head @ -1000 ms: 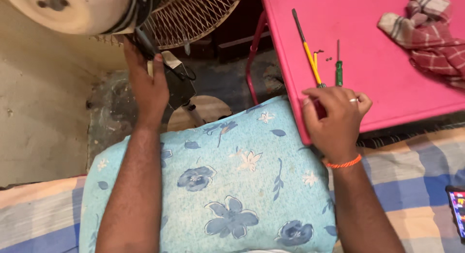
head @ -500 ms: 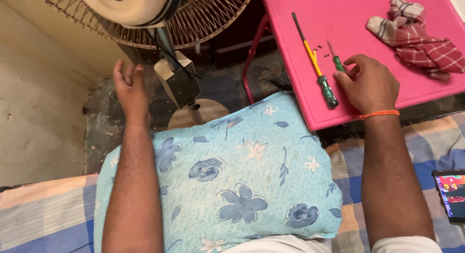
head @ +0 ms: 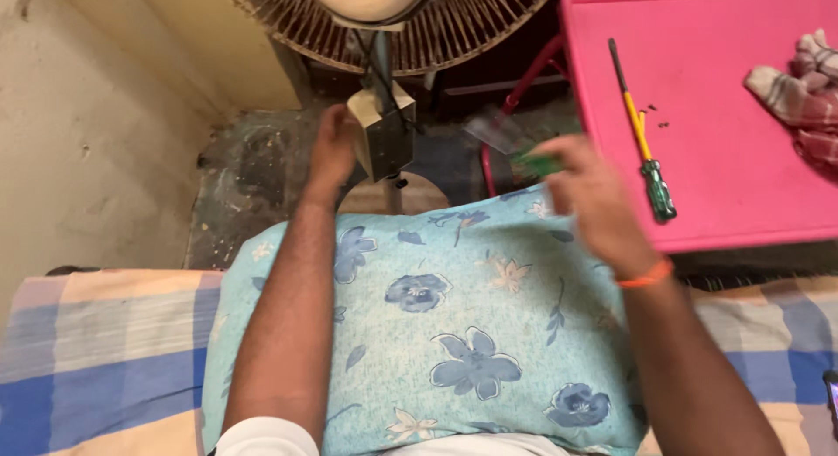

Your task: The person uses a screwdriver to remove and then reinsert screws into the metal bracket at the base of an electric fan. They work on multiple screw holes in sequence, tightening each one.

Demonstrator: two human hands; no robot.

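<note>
My right hand [head: 596, 200] hovers off the pink table's [head: 742, 203] left edge, over the pillow's far corner. It is closed on a small green-handled screwdriver [head: 526, 159], which is blurred and points left towards the fan. My left hand [head: 334, 149] lies against the left side of the beige control box [head: 381, 135] on the fan's [head: 393, 20] pole. How far its fingers wrap around the box is hidden. A longer screwdriver [head: 644, 140] with a yellow and green handle lies on the table, with a few tiny screws [head: 656, 117] beside it.
A light blue floral pillow [head: 436, 334] lies across my lap on a checked blue and cream sheet [head: 96, 351]. A checked cloth [head: 803, 98] is bunched at the table's far right. A phone's corner [head: 831, 395] shows at the right edge. A rough wall [head: 78, 133] stands to the left.
My right hand has lifted the small green screwdriver off the pink table and swung it left towards the fan. My left hand stays by the fan's pole and box.
</note>
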